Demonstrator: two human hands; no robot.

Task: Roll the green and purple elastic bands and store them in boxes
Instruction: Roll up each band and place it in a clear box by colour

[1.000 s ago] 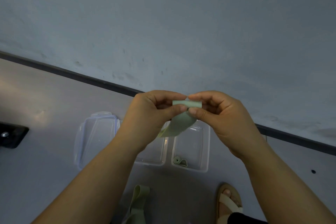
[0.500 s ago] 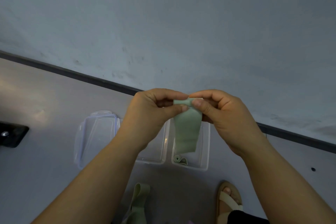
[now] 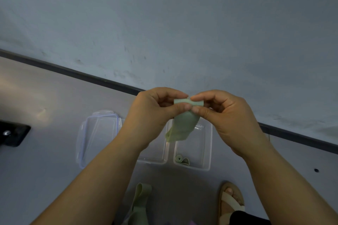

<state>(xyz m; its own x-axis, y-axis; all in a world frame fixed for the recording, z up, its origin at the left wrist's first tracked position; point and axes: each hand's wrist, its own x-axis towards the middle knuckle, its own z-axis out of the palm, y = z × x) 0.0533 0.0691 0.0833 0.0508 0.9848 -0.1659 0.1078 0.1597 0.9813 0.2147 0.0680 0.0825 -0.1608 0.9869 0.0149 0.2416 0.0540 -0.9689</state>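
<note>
The band hangs shorter now, mid-frame, rolled between our pinching left hand and right hand; next we keep winding tight.

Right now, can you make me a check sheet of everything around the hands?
Surface: grey floor, boxes standing on it.
Job's things: green band partly rolled, tail hanging; rolled band inside right box; middle box beside it, partly hidden; lid further left; loose green band at bottom edge.
Clutter: black object at left edge; sandalled foot lower right.
Grippers: left hand and right hand pinch the roll.
Cables: nothing seen.
Surroundings: grey wall, dark skirting.
</note>
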